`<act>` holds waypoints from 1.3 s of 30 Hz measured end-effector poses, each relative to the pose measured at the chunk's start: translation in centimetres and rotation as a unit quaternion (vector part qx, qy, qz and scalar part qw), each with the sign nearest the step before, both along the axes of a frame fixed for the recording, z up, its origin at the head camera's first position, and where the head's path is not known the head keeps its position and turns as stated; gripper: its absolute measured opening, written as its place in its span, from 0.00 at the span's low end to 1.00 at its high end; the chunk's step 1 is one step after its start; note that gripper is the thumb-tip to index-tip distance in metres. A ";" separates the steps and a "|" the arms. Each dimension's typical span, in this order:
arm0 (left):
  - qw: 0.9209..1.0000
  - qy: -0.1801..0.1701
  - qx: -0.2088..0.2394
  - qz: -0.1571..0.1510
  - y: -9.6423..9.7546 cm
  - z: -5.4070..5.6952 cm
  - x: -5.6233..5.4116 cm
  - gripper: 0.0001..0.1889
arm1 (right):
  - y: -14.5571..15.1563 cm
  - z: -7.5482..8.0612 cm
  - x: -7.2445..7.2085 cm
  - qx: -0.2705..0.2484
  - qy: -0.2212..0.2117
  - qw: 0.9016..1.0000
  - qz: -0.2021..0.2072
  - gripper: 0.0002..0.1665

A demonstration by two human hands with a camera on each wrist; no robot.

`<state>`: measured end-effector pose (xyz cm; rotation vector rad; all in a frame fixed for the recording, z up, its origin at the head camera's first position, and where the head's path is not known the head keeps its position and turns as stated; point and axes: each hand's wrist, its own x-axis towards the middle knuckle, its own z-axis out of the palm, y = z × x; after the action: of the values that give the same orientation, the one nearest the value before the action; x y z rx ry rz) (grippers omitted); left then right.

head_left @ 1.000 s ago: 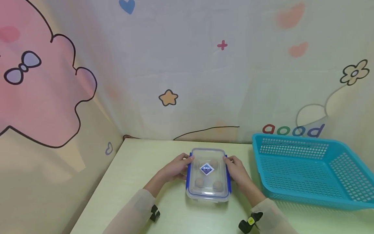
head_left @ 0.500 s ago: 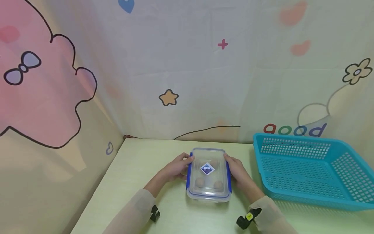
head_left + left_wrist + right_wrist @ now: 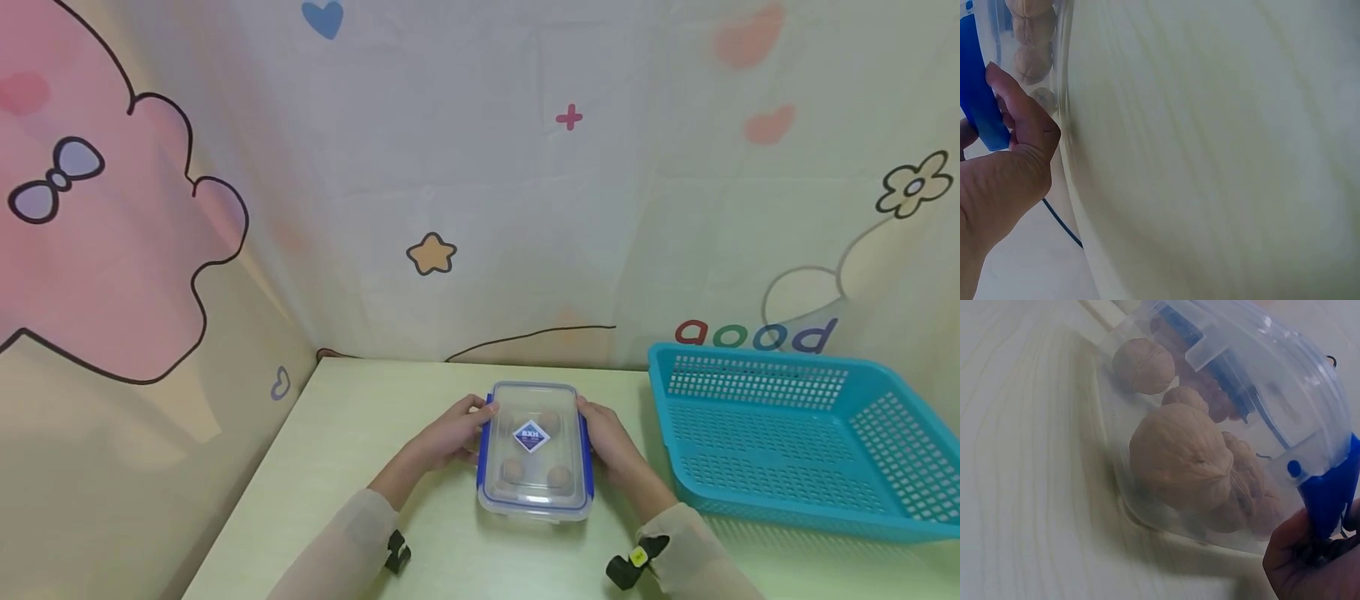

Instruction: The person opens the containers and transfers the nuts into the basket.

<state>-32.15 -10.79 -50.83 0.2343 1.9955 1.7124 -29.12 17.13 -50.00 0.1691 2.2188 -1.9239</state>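
Note:
A clear plastic food container [image 3: 534,492] with a lid and blue side latches lies on the table between both hands. Several walnuts [image 3: 1179,456] show through its wall. My left hand [image 3: 450,433] grips its left side, thumb up at the lid's edge and fingers curled by the blue latch [image 3: 984,94]. On the opposite side, my right hand [image 3: 609,437] holds the container, with its thumb near the far right corner and its other fingers mostly hidden. Close to that hand, the right blue latch [image 3: 1332,487] slants outward in the right wrist view.
A turquoise plastic basket [image 3: 787,500] stands to the right of the container, beyond the right forearm. The pale table [image 3: 337,467] meets a printed curtain [image 3: 480,200] at the back. Black camera straps sit at both wrists.
The right hand has shifted slightly along the container's right edge, its thumb lying less over the lid. The container and left hand stay nearly where they were.

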 end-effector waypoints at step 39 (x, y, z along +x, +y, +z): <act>1.000 0.001 0.010 0.008 0.1 -0.3 0.0 0.28 | 0.5 0.2 0.9 0.122 0.012 0.991 -0.052 0.40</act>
<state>-32.19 -10.71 -51.10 0.2273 1.9872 1.7443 -28.19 17.66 -49.77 0.3048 2.5028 -1.7039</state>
